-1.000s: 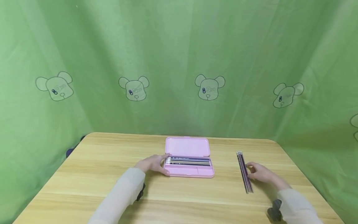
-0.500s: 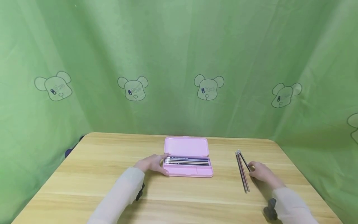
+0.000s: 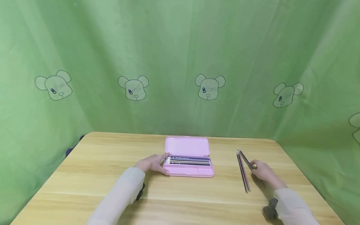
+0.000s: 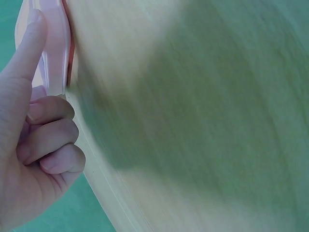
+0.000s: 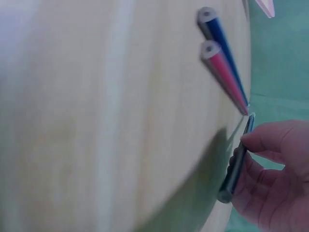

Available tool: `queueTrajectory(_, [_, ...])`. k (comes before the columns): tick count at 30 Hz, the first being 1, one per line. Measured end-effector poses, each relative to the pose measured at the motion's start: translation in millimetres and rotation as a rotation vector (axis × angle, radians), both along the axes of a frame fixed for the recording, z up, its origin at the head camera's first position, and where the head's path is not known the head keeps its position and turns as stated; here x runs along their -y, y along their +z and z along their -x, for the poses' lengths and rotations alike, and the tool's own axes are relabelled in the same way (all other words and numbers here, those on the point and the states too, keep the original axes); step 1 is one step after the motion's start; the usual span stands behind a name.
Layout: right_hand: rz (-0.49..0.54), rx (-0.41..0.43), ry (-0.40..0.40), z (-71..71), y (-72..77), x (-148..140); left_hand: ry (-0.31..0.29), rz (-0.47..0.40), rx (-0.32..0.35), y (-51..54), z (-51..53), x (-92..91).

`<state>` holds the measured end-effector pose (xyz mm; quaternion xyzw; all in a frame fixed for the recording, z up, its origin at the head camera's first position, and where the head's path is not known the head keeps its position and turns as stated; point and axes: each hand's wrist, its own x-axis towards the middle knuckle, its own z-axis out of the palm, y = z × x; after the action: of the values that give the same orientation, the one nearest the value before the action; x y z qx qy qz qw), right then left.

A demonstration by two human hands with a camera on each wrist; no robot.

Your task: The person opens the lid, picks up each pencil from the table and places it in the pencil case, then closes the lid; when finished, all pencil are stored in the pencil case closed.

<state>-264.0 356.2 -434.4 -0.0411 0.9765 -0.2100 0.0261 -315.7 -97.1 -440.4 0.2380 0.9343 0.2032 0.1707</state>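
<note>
A pink pencil case lies with its lid raised at the far middle of the table; several striped pencils fill its rear compartment. My left hand holds the case's left end, the thumb along its near corner and other fingers curled. On the right, my right hand pinches a dark pencil between thumb and fingers, tilted off the tabletop. Just left of it lie two more pencils, one with a blue end and one with a pink end.
The wooden table has rounded far corners. A green curtain with printed bear heads hangs behind it and at both sides. Something dark shows beyond the table's left edge. Each wrist carries a small dark device.
My right hand has separated one pencil from the group of three, swung it rightward and lifted its near end. The other two stay on the table. My left hand keeps its place on the case.
</note>
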Motion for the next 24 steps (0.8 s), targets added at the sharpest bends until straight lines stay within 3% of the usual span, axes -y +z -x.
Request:
queueTrajectory(9, [0.062, -0.081, 0.051, 7.2, 14.5, 24.0, 0.007, 0.005, -0.011, -0.8, -0.1, -0.5])
queueTrajectory(13, [0.1, -0.133, 0.15, 11.3, 13.0, 40.4, 0.014, 0.01, -0.005, 1.0, -0.5, -0.7])
queueTrajectory(18, [0.132, -0.13, 0.28, 15.5, 7.7, 59.0, 0.02, 0.012, 0.0, 2.1, -1.2, -0.8])
queueTrajectory(24, [0.13, -0.155, 0.367, 20.7, 5.1, 79.1, 0.011, 0.016, -0.001, 0.9, -1.0, -0.7])
